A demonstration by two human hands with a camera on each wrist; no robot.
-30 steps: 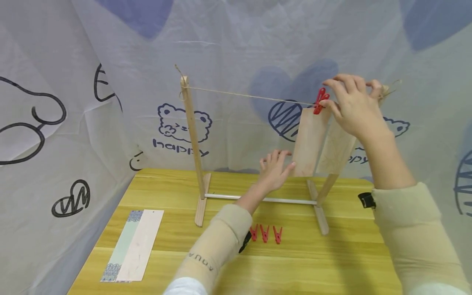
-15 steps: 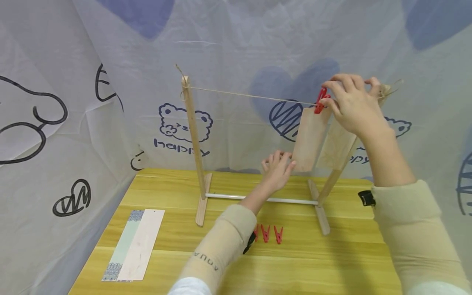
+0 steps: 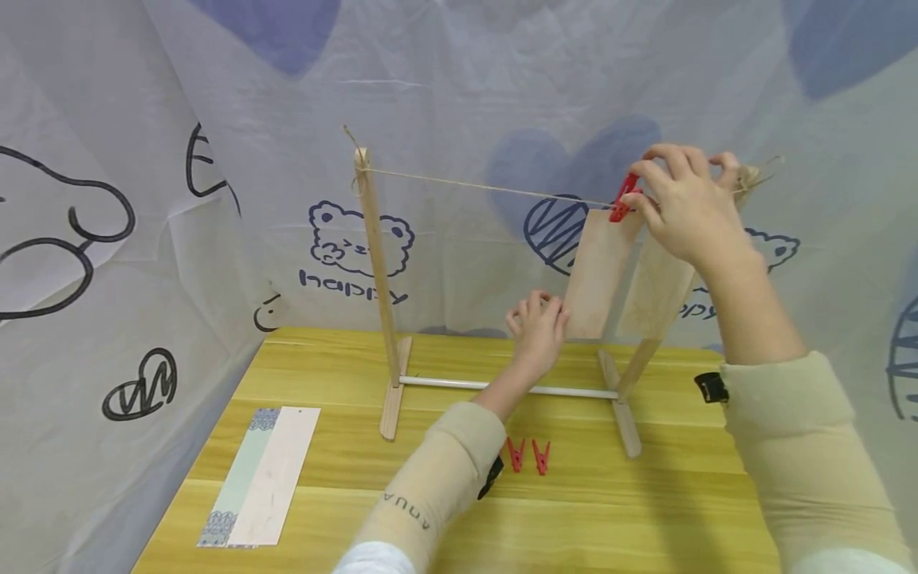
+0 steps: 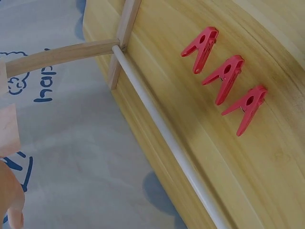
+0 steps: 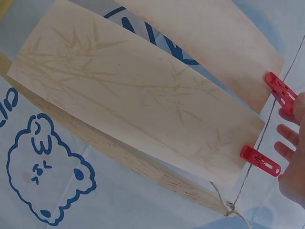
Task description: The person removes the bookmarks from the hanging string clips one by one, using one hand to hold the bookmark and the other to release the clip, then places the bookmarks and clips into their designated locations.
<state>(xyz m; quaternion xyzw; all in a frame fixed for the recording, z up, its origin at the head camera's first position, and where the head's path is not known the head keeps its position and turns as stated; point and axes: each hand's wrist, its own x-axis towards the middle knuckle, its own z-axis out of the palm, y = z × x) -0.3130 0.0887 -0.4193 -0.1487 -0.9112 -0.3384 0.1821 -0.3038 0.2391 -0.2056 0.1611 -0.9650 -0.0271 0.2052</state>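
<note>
My right hand (image 3: 692, 211) pinches the handles of a red clothespin (image 3: 620, 203) at the string (image 3: 488, 186). That clothespin sits at the top edge of a pale paper card (image 3: 597, 275), which hangs down from the string. My left hand (image 3: 538, 331) is at this card's lower left edge, thumb and fingers drawn together there; the contact is partly hidden. A second card (image 5: 128, 90) with a faint bamboo print hangs to the right, fixed to the string by another red clothespin (image 5: 259, 161), beneath my right fingers.
The string spans a wooden stand with a left post (image 3: 376, 263) and a white crossbar (image 3: 437, 383). Three loose red clothespins (image 4: 224, 78) lie on the wood-grain table (image 3: 645, 518). Two more cards, one pale (image 3: 276, 478) and one green-blue (image 3: 247, 470), lie at the left.
My left fingers have drawn closer together at the hanging card, and its lower end has shifted slightly left. The clothespin in my right hand has tilted a little.
</note>
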